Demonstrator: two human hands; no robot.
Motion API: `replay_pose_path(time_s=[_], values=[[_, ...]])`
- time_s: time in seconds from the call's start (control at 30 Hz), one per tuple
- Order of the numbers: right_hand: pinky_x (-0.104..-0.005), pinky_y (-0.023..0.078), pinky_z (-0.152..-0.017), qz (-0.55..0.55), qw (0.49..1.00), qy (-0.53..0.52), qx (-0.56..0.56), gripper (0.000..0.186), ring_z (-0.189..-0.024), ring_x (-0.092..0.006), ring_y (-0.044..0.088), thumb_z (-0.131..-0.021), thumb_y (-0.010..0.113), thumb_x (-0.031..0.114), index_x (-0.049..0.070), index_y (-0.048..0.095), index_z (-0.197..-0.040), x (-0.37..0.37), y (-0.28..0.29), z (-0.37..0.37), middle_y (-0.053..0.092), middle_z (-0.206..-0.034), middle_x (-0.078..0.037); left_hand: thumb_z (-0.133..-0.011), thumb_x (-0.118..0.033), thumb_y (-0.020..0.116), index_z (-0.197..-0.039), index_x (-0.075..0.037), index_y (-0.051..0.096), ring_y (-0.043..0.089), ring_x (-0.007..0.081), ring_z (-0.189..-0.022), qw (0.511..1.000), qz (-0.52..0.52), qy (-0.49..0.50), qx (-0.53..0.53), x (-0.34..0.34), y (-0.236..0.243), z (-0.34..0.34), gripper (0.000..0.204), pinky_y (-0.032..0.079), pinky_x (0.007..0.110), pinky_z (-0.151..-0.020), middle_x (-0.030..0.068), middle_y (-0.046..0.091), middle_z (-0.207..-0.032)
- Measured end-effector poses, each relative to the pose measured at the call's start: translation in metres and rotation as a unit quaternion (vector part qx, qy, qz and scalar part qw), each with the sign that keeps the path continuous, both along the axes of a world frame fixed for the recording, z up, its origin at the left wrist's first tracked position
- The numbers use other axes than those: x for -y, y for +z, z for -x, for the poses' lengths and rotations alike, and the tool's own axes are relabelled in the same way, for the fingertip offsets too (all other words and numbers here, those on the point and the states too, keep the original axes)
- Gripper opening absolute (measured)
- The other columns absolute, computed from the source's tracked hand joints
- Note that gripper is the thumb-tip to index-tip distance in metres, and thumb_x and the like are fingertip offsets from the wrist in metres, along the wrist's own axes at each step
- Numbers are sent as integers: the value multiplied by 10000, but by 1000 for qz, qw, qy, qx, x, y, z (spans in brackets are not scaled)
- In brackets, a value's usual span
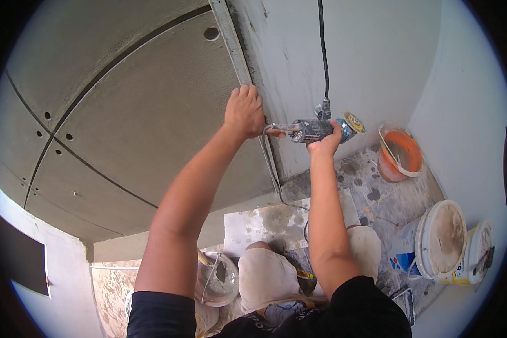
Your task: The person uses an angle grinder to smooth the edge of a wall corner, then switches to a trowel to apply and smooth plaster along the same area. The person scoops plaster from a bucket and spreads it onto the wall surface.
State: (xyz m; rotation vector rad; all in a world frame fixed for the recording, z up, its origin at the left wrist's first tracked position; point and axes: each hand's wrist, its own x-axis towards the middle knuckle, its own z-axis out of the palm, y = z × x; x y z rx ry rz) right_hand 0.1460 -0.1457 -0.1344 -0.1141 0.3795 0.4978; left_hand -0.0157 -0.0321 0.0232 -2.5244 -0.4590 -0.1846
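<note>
My right hand (325,145) is closed round a dusty angle grinder (311,130) with a black body, blue-green head and yellowish disc. It lies nearly level in front of the pale wall, disc end to the right. A light cord (271,163) leaves its rear and hangs down. Just above the body, a black cable (323,50) comes down to a dusty dark fitting; whether it joins the grinder I cannot tell. My left hand (246,112) grips the light edge strip (233,45) beside the grey panel, fingers curled over it and thumb stretched toward the grinder's rear.
Large grey panels (169,107) with dark joints and round holes fill the left. An orange bucket (400,155) stands at right, with white lidded buckets (444,236) nearer. Another bucket (217,279) is by my legs. A pale board (265,228) lies on the stained floor.
</note>
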Motion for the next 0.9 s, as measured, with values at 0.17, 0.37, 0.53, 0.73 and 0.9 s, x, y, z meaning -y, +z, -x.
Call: replay_pose_path(time_s=[0.17,0.37,0.53,0.73,0.9], values=[[-509,559,-885,-3,1000,9,-25,344,-970,-314,663,-808,726,275,93,593,-1068,-10,-11,-3,651,-1087,-83,-419,-1066,532,-1047,88,703,490,247,-1076,1000,0,-24,18,-3,-4,-1,1325,393,377,-994,110,544,-1051],[-577,539,-937,15,998,0,-54,418,-1042,-367,648,-803,696,306,104,586,-1153,-21,-9,8,636,-1157,-106,-400,-1070,512,-992,89,690,482,256,-1028,999,-6,-40,35,-6,-8,-1,1313,386,380,-957,107,521,-1004],[-565,530,-961,-8,999,6,-47,518,-1091,-364,633,-786,709,293,89,561,-1239,-29,-8,18,616,-1214,-113,-427,-1071,508,-982,86,687,478,258,-1003,998,-22,-44,30,-7,-8,0,1296,386,378,-948,105,516,-989],[-575,530,-963,-33,999,6,-35,527,-1097,-370,630,-762,709,273,96,572,-1238,-29,-10,19,615,-1210,-110,-510,-1062,488,-1006,40,718,484,254,-1042,999,-24,-23,3,-3,-3,1,1230,378,370,-922,111,548,-1011],[-575,545,-937,-14,999,10,-28,475,-1049,-363,641,-771,680,291,99,590,-1196,-32,-14,11,622,-1150,-108,-520,-1057,538,-962,87,688,471,253,-992,998,1,-47,28,-5,-2,0,1235,388,375,-912,107,504,-980]])
